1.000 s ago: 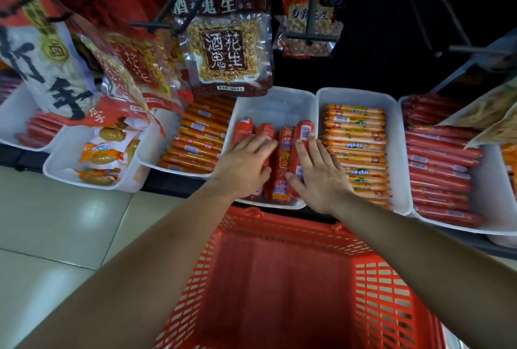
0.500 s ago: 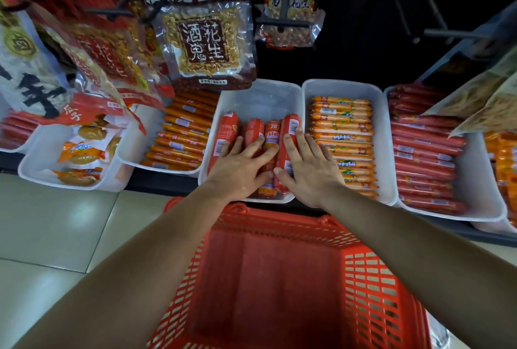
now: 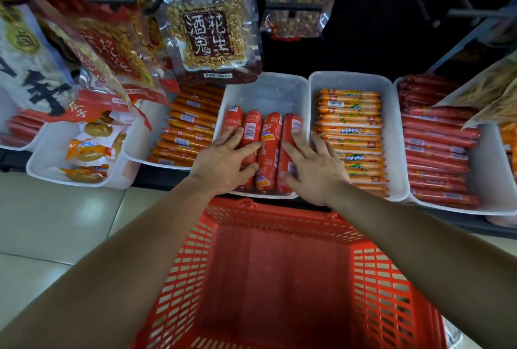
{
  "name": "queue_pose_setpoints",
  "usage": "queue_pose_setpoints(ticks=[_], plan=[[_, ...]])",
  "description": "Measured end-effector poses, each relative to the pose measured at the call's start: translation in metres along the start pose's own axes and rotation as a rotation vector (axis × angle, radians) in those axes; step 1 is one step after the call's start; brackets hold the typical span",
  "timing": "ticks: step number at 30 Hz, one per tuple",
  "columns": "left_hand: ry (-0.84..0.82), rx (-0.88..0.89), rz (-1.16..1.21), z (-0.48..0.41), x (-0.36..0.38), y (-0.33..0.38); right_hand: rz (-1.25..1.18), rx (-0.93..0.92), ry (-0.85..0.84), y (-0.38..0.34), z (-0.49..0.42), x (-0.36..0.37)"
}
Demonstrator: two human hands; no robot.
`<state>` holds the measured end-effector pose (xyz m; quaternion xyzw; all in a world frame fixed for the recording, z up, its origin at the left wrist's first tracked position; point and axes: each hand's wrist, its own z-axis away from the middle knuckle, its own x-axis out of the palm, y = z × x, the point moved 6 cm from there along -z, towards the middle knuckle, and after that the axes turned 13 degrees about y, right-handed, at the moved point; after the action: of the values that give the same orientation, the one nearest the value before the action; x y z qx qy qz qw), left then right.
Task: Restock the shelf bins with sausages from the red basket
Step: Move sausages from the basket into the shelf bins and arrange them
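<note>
Several thick red sausages [image 3: 270, 147] lie side by side in the middle white shelf bin [image 3: 265, 91], filling its front half. My left hand [image 3: 223, 164] rests flat on the left sausages with its fingers spread. On the rightmost sausage, against the bin's right wall, lies my right hand [image 3: 313, 169], also flat and spread. Neither hand is closed around a sausage. The red basket [image 3: 279, 225] sits directly below the bin, under my forearms, and the part of its inside that shows holds nothing.
Neighbouring white bins hold thin orange sausages [image 3: 187, 130] on the left, orange sausages with green labels [image 3: 352, 130] on the right, and long red sausages [image 3: 436, 153] farther right. Bags of peanuts [image 3: 209, 32] hang low over the bins. Pale floor tiles [image 3: 56, 223] lie at left.
The sausages have been pushed into a neater row. Both hands shifted slightly on them, and the view has drawn closer to the bins.
</note>
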<state>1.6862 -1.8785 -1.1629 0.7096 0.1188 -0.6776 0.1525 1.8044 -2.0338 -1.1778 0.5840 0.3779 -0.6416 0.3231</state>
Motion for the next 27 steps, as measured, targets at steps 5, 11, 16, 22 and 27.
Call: queue_pose_setpoints(ticks=[5, 11, 16, 22, 27], plan=[[-0.006, -0.094, 0.081, -0.011, 0.009, 0.010, 0.011, -0.015, 0.076, 0.008, -0.015, -0.012], [-0.091, -0.124, -0.011, 0.002, 0.013, 0.015, -0.020, 0.035, -0.006, 0.007, -0.009, -0.003], [0.062, -0.141, 0.021, -0.008, -0.022, 0.009, 0.001, 0.030, 0.203, 0.006, -0.016, -0.031], [-0.021, -0.194, 0.097, -0.042, -0.001, -0.011, 0.016, 0.000, 0.027, 0.006, -0.051, -0.004], [0.043, -0.189, 0.109, -0.061, 0.008, -0.020, 0.052, 0.045, 0.034, 0.005, -0.094, -0.006]])
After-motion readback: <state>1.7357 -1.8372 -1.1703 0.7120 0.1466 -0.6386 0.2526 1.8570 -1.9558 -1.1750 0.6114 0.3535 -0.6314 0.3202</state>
